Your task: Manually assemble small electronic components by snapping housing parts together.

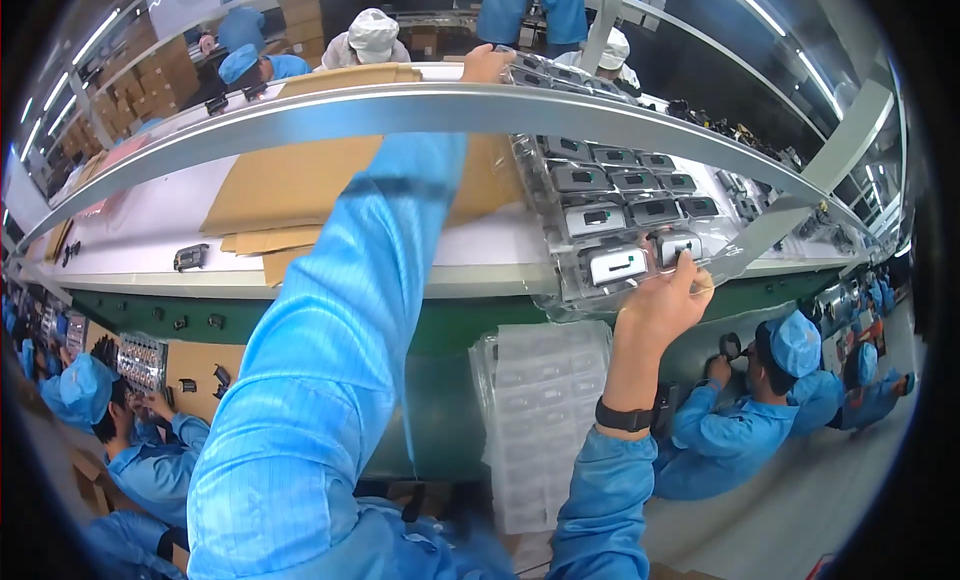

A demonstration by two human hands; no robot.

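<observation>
Left: one small dark device [190,257] lies on the white table [470,248]. Beside it, overlapping brown cardboard sheets [290,185]. Left hand [486,65], beyond a metal bar [300,116], touches the far corner of the clear tray [536,198]; cannot tell whether its fingers close on it. Tray sits at the table's right part, near end jutting past the front edge, bearing rows of grey-and-black devices [636,183]. Below: stacked translucent trays [550,420]. Right hand [668,298] is at the tray's near-right corner, a fingertip on a device; cannot tell whether it pinches. Far right: loose dark parts [742,195].
</observation>
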